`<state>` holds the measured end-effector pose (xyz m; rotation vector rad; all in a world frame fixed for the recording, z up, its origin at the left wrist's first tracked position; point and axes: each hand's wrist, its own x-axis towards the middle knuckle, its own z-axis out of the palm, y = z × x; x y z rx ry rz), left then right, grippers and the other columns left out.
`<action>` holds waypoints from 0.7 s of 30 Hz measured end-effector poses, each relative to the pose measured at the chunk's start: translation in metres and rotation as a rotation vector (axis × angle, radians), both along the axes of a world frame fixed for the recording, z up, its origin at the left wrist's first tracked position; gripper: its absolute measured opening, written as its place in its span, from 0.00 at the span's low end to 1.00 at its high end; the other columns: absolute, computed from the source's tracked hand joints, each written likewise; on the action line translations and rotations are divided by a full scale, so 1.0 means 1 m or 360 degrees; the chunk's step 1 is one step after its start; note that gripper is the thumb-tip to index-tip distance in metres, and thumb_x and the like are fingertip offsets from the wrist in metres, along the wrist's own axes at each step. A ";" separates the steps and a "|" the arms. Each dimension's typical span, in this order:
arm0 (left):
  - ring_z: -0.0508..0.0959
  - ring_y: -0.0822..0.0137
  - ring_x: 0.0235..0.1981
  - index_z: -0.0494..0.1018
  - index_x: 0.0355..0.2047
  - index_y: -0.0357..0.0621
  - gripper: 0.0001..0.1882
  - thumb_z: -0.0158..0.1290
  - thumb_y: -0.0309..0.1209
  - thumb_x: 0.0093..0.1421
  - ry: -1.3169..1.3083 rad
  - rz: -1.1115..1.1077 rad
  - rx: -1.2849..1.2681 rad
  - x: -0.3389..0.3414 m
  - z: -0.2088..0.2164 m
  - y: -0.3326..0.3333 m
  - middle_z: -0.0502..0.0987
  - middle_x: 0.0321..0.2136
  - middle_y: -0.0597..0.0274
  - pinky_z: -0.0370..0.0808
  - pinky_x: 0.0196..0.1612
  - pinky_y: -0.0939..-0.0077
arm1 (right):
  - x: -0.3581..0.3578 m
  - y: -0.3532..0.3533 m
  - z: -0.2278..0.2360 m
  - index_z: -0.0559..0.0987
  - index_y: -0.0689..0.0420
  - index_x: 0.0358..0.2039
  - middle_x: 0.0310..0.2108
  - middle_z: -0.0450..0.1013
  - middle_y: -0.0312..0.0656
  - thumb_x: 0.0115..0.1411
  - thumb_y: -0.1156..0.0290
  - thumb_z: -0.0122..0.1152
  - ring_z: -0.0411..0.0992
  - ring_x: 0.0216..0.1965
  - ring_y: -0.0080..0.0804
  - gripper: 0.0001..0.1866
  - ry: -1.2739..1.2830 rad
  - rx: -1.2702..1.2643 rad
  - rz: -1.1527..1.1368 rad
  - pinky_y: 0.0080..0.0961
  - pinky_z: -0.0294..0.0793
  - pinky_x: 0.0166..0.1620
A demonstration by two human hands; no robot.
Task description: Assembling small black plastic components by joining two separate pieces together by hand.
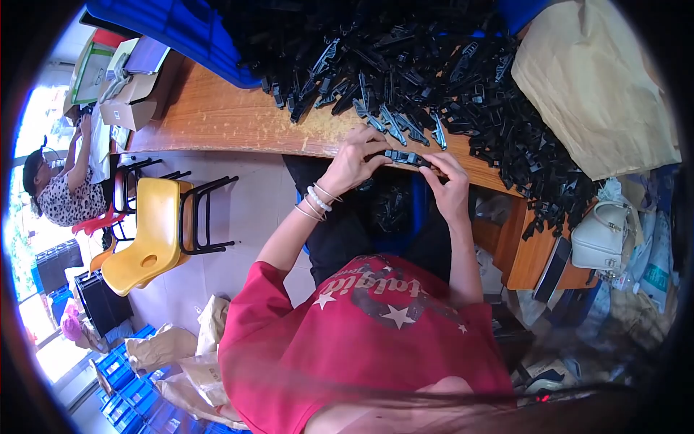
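Observation:
Between my two hands, just off the table's near edge, is a small black plastic clip-like part [405, 158]. My left hand [352, 160], with bracelets at the wrist, pinches its left end. The thumb and fingers of my right hand [450, 181] close on its right end. Right beyond my hands, several loose black parts [394, 124] lie on the wooden table [224, 116]. Behind them spreads a large heap of similar black parts [383, 65]. Below my hands, more dark pieces [392, 208] show in a blue container between my legs.
A blue crate [191, 36] stands at the table's far left, a brown paper bag [593, 87] at the far right. A white handbag [601, 235] is right of the table. Left are a yellow chair [155, 231], blue crates [130, 390] and another person [69, 181] working.

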<state>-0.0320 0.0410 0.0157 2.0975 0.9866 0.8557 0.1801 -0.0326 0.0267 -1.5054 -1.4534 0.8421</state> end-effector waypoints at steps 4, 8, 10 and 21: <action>0.73 0.59 0.38 0.81 0.34 0.38 0.12 0.64 0.24 0.46 -0.0031 -0.0068 0.0109 0.000 -0.001 0.004 0.77 0.33 0.60 0.72 0.42 0.69 | 0.003 0.005 -0.002 0.81 0.64 0.42 0.34 0.73 0.38 0.57 0.78 0.63 0.69 0.30 0.22 0.11 0.0068 0.0079 0.0023 0.16 0.66 0.33; 0.73 0.55 0.39 0.79 0.34 0.36 0.12 0.63 0.25 0.47 -0.0049 -0.0102 0.0031 -0.002 0.001 0.004 0.76 0.33 0.56 0.71 0.45 0.66 | 0.003 0.005 -0.003 0.81 0.64 0.41 0.33 0.72 0.37 0.56 0.79 0.63 0.67 0.28 0.20 0.11 0.0055 0.0093 0.0025 0.15 0.65 0.32; 0.73 0.55 0.39 0.79 0.34 0.36 0.12 0.63 0.25 0.47 -0.0046 -0.0109 0.0018 -0.003 0.000 0.004 0.76 0.33 0.56 0.71 0.45 0.65 | 0.002 0.005 -0.005 0.81 0.63 0.41 0.34 0.73 0.37 0.56 0.79 0.63 0.66 0.29 0.19 0.11 0.0118 0.0058 -0.0001 0.15 0.65 0.32; 0.74 0.54 0.38 0.79 0.34 0.36 0.12 0.63 0.23 0.46 -0.0114 -0.0142 0.0133 0.003 -0.005 0.003 0.76 0.32 0.55 0.73 0.43 0.65 | -0.016 0.013 -0.006 0.82 0.65 0.38 0.36 0.71 0.40 0.52 0.81 0.65 0.70 0.37 0.31 0.11 -0.0100 0.0282 0.0133 0.21 0.69 0.38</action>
